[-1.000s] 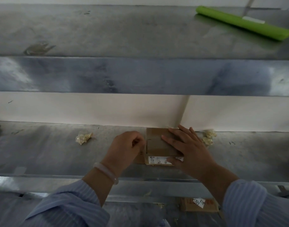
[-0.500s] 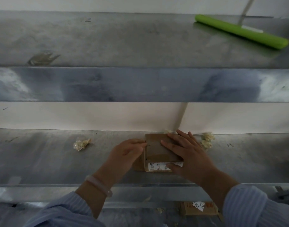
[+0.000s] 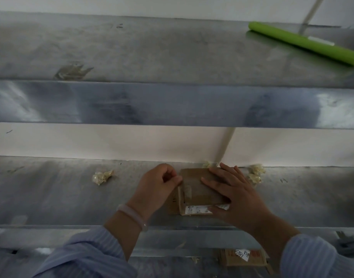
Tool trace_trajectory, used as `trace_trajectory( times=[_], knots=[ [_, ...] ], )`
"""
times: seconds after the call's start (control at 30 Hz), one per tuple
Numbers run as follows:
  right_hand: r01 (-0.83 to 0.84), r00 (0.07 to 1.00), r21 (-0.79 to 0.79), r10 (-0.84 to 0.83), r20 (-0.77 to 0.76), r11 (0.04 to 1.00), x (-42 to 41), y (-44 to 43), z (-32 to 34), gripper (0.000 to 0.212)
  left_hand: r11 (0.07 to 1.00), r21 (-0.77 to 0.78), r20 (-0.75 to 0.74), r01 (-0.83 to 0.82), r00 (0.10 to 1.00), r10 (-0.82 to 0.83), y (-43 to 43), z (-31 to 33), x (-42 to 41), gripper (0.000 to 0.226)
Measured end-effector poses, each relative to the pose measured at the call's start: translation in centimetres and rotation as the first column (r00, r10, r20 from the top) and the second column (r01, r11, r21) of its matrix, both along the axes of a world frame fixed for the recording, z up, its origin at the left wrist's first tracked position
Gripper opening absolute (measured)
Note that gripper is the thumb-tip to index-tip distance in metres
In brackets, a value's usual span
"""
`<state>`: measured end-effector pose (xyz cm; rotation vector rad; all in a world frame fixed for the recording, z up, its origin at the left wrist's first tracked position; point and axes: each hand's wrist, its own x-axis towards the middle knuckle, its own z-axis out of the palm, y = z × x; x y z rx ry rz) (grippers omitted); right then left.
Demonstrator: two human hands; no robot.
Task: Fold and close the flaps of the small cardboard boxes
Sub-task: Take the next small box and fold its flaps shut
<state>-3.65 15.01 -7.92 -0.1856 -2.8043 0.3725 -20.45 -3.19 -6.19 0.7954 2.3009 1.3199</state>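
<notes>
- Box: small, rectangular, matte brown cardboard with a white front label, on the dull, scuffed metal table.
- Right fingers: straight, flat on its top.
- Left fingers: curled, pinching its left edge.

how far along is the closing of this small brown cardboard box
Done: the top panel of the small brown cardboard box lies flat, pressed by the flat right hand. In hand: the curled left hand works at its left edge, where a side flap sticks out. Left: tuck that flap; a second labelled cardboard box below the metal shelf may need closing too.
</notes>
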Motion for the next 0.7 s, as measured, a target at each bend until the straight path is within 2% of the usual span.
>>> trace_trajectory(
  times=[0.13,0.37,0.53,0.7],
  knots=[
    [0.008,1.0,-0.01,-0.007,0.006,1.0,-0.1,0.0,0.0,0.072,0.997,-0.041,-0.011,0.064,0.998,-0.064,-0.2,0.5,0.4,0.014],
    [0.011,1.0,-0.023,-0.011,0.008,1.0,-0.4,0.1,0.0,0.073,0.972,-0.14,-0.311,0.186,0.924,-0.222,-0.1,0.8,1.1,0.012],
    [0.019,1.0,-0.036,-0.019,0.007,0.999,-0.5,0.2,-0.2,0.075,0.985,-0.045,-0.21,0.169,0.962,-0.175,-0.5,0.9,1.4,0.012],
    [0.013,1.0,-0.033,-0.013,0.007,0.999,-0.6,0.2,-0.3,0.074,0.973,-0.124,-0.323,0.193,0.92,-0.224,0.2,1.0,1.6,0.018]
  ],
)
